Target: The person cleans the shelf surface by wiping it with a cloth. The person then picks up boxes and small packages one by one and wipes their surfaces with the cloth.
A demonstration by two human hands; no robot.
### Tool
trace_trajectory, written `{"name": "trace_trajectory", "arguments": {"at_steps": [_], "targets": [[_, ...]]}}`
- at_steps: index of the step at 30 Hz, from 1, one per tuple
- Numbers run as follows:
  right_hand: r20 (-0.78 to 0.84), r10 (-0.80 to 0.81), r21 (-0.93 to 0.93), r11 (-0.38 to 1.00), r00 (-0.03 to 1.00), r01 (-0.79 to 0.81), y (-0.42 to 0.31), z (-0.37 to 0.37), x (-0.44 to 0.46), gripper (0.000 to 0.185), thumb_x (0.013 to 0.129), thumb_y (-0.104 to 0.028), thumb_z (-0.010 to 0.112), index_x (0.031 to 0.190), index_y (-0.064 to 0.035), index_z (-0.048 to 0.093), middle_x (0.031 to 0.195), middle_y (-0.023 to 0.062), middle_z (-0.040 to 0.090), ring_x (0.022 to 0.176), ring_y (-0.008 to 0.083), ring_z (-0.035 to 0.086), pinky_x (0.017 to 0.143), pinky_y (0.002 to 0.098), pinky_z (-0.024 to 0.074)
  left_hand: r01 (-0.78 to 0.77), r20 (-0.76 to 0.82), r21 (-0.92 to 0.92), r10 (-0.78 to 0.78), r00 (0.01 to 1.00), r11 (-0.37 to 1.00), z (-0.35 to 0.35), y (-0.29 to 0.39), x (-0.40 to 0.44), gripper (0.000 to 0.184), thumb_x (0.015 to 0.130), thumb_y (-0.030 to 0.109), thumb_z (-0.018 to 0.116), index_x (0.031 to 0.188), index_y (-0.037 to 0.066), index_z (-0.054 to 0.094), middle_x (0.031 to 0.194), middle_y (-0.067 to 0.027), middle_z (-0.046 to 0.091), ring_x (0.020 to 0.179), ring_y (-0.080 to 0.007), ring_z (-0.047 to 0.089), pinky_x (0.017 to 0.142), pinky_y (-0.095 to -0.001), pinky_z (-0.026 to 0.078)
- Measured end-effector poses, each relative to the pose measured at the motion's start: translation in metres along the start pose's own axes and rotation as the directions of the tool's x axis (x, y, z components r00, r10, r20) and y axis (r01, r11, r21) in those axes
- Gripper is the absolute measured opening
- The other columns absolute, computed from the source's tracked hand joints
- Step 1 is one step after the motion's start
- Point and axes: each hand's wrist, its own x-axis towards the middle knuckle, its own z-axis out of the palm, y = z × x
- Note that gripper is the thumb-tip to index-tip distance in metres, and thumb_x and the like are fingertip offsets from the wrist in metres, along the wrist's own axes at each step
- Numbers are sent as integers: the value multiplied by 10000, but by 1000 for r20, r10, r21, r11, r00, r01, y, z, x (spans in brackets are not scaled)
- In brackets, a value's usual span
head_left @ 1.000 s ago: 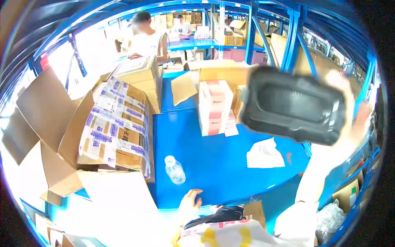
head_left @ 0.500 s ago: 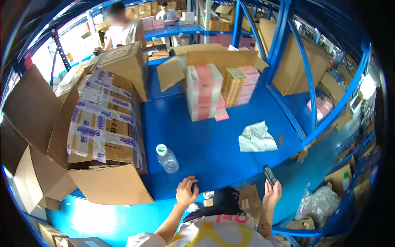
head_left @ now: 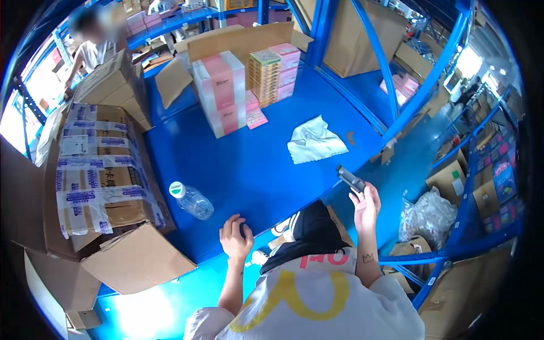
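Note:
My right hand point(head_left: 367, 207) grips a black, stubby tool point(head_left: 351, 179) that looks like a box cutter, held above the table's front edge with its far end pointing up and left. My left hand point(head_left: 236, 237) rests on the front edge of the blue table point(head_left: 255, 187), its fingers slightly bent and apart, with nothing seen in it. Just left of that hand, a clear plastic bottle point(head_left: 198, 205) with a white and green cap lies tilted toward the back left. A crumpled pale cloth point(head_left: 316, 140) lies beyond the tool.
At left, an open carton holds a taped brown box point(head_left: 107, 170); its front flap point(head_left: 139, 258) juts over the edge. Pink-and-white wrapped boxes point(head_left: 221, 93) and yellow boxes point(head_left: 264, 78) stand at the back. A blue post point(head_left: 326, 34) rises behind. Another person point(head_left: 99, 54) stands at far left.
The view has swung to the right, so the table's contents sit further left. My right hand has raised the tool and tipped it further leftward. My left hand stays at the table's edge.

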Motion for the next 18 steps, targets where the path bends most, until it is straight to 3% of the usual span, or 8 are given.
{"name": "trace_trajectory", "arguments": {"at_steps": [10, 15, 17, 18], "targets": [[-100, 28, -46, 998, 995, -33, -19, -33, 42, 186, 955, -107, 587, 1115, -14, 596, 1065, 126, 646, 902, 181, 649, 750, 283, 549, 25, -89, 111, -15, 996, 994, 11, 6, -2, 181, 715, 99, 617, 895, 81, 614, 1070, -86, 644, 863, -267, 607, 790, -346, 444], [-56, 109, -86, 990, 992, -114, 0, -70, 97, 221, 934, -83, 611, 1141, -7, 589, 1065, 122, 644, 895, 167, 639, 774, 296, 555, 43, -123, 197, -19, 992, 979, 24, 14, -3, 199, 730, 135, 610, 922, 84, 608, 1098, -97, 628, 901, -276, 593, 825, -359, 424], [-16, 65, -104, 992, 998, -66, 18, -78, 126, 235, 929, -78, 617, 1150, -6, 586, 1076, 123, 639, 906, 167, 637, 785, 302, 555, 104, -22, 273, -102, 995, 956, 26, 14, -2, 333, 734, 208, 612, 1039, 74, 610, 1224, -137, 576, 1054, -313, 569, 940, -422, 402], [7, 26, -127, 992, 1000, -25, 25, -85, 139, 249, 923, -73, 623, 1160, -5, 583, 1088, 123, 633, 917, 167, 634, 797, 308, 555, 115, -19, 278, -115, 993, 954, 25, 16, -4, 333, 734, 208, 612, 1039, 74, 610, 1224, -137, 576, 1054, -313, 569, 940, -422, 402]]}}
